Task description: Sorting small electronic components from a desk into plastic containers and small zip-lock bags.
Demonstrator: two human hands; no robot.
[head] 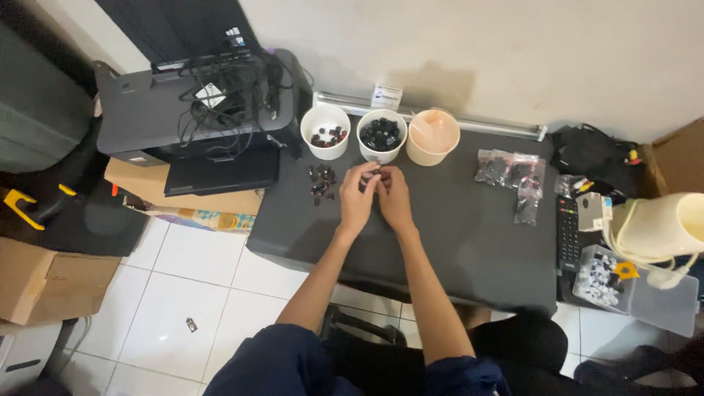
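Observation:
My left hand [358, 196] and my right hand [394, 196] meet over the black table mat [455, 235], fingertips pinched together on a small dark part [375, 173] that is mostly hidden between them. Just left of my hands lies a loose pile of small dark parts [321, 183]. Behind my hands stand three white cups: the left cup [325, 130] holds a few dark parts, the middle cup [381, 135] is full of black parts, the right cup [433, 136] looks pale orange inside.
Clear bags of dark parts [510, 170] lie at the right. Further right are a remote control [567, 233], a clear plastic box [605, 279] and a cream lamp [664, 226]. A black printer with tangled cables [198, 110] stands left, with cardboard boxes [44, 282] on the tiled floor.

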